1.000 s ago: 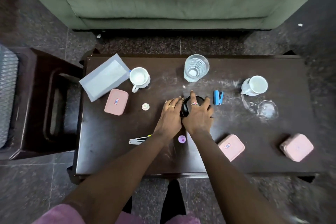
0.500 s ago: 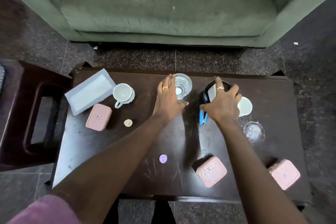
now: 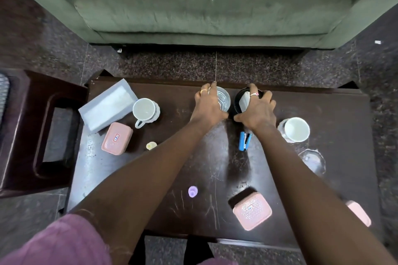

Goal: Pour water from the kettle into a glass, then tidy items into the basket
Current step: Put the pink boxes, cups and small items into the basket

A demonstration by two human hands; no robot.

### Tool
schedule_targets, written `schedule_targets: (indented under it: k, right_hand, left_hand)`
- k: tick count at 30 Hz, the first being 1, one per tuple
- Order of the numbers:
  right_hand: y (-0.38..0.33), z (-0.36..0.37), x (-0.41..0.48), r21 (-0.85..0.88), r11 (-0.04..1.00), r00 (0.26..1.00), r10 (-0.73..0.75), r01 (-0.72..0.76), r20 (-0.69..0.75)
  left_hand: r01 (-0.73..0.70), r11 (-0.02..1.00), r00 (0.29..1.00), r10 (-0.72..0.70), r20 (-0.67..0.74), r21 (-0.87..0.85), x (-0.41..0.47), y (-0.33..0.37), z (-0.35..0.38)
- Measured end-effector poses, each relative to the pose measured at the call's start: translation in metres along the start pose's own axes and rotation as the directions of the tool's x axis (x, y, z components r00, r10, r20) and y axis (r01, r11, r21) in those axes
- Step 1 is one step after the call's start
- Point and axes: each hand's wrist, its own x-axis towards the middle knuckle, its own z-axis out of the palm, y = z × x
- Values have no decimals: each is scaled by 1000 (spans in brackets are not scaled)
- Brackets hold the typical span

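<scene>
The left hand point(image 3: 210, 105) curls its fingers round the upright glass point(image 3: 225, 98) on the table point(image 3: 150, 178). Just right of the glass, the right hand point(image 3: 257, 112) grips the black kettle point(image 3: 238, 102), which stands upright with its mouth facing up.

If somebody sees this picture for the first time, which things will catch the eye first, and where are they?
First the two hands at the far edge of the dark table: the left hand grips a glass and the right hand grips the black kettle beside it. Next come three pink boxes, one at the left by a white cup, two near the front right, and the green sofa behind.
</scene>
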Motion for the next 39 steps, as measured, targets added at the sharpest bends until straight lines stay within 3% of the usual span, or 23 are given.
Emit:
schedule_targets:
  k: [7, 31, 39]
  right_hand:
    - [-5, 7, -1, 2, 1000, 1000, 17, -17, -21]
    - [-13, 14, -1, 54, 998, 998, 46, -44, -33]
    - [-13, 20, -29, -116, 989, 975, -110, 89, -195]
  left_hand:
    - [49, 999, 997, -50, -51, -12, 6, -1, -3]
    - [28, 1000, 997, -29, -78, -13, 3, -4, -3]
    - [-76, 995, 977, 89, -192, 71, -20, -10, 1]
